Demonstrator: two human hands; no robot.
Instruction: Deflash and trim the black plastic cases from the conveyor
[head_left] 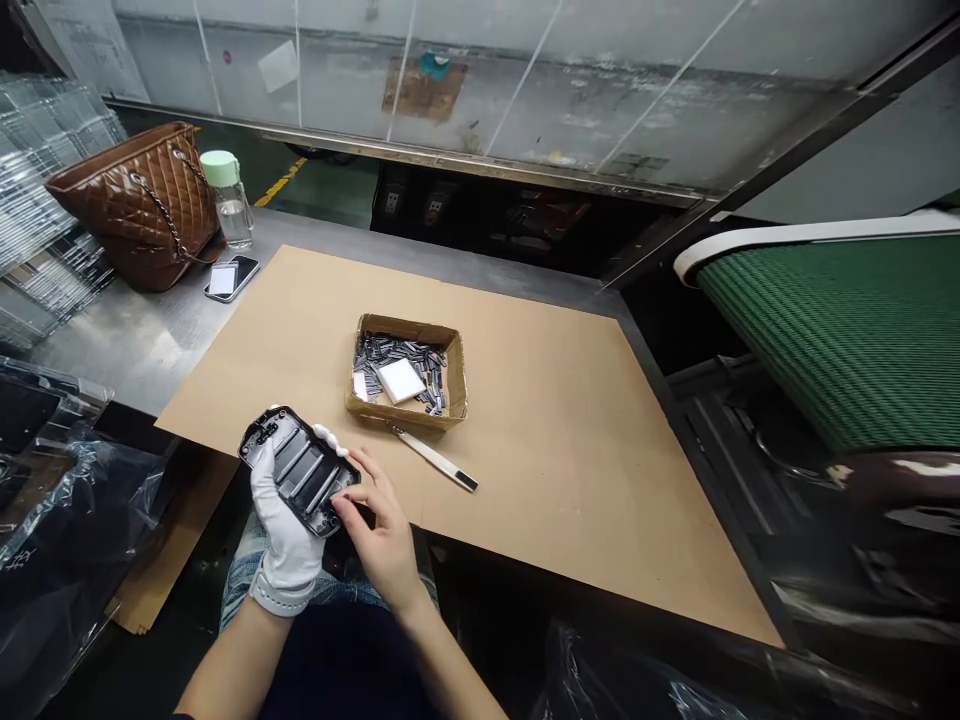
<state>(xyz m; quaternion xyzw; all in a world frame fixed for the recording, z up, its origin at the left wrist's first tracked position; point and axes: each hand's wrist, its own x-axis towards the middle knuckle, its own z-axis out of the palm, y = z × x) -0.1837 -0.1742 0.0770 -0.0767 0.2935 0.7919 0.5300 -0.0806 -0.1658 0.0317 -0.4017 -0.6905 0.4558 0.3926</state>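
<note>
My left hand (283,525), in a white glove, is wrapped round a black plastic housing (304,468) with ribbed compartments, held tilted over the near edge of the cardboard sheet. My bare right hand (381,530) is at the housing's lower right end, thumb and index finger pinched together at its inner edge. Whatever may be between those fingertips is too small to make out. Beyond the hands sits an open cardboard box (456,375) of small dark strips, with a white square block (401,381) on them. A white-handled tool (435,459) lies just in front of the box.
Brown cardboard (555,440) covers the metal table. At the back left are a brown quilted bag (142,205), a bottle (232,205) with a green lid and a phone (241,273). A green ribbed belt (862,320) stands at the right, plastic-wrapped items (67,540) at the left.
</note>
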